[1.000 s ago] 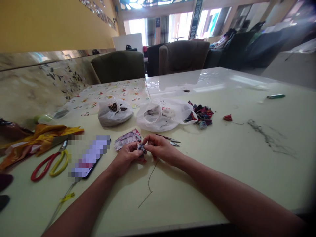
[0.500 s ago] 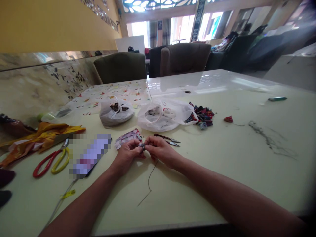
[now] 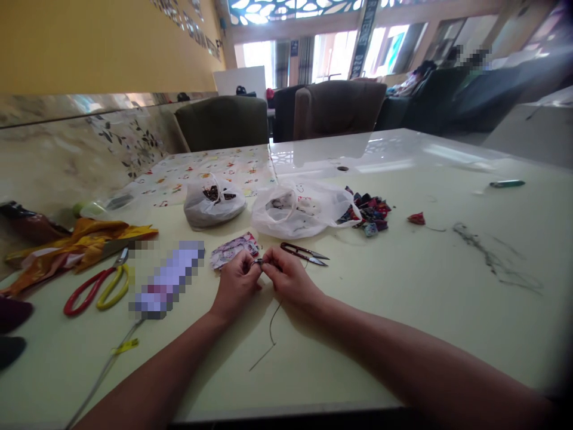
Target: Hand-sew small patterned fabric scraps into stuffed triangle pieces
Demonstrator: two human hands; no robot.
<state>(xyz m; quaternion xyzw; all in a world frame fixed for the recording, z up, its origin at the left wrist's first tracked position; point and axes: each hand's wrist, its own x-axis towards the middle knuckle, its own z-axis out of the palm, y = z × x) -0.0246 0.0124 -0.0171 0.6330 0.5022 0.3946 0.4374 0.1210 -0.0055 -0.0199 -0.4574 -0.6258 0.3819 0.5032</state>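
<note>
Fingertips of my left hand point(image 3: 236, 280) and my right hand point(image 3: 293, 279) meet, both closed in a pinch on a small dark patterned fabric piece point(image 3: 257, 263). Most of that piece is hidden by the fingers. A thin thread point(image 3: 271, 325) trails below my right hand onto the table, ending in a straight stretch; whether that end is a needle I cannot tell. Just behind my left hand lies a flat patterned cloth point(image 3: 233, 248). Thread snips point(image 3: 304, 254) with dark handles rest behind my right hand.
Two white plastic bags point(image 3: 210, 212) stand beyond the hands, near a heap of fabric bits point(image 3: 369, 212). Right: a red scrap point(image 3: 416, 218), tangled thread point(image 3: 487, 254), a green object point(image 3: 507, 184). Left: red-and-yellow-handled scissors point(image 3: 96, 289), a blurred-out phone-like object point(image 3: 170, 278), orange cloth point(image 3: 85, 242).
The fingers have shifted slightly around the fabric piece, which shows less now. A red bit under the left fingers is no longer visible. The view has moved a little.
</note>
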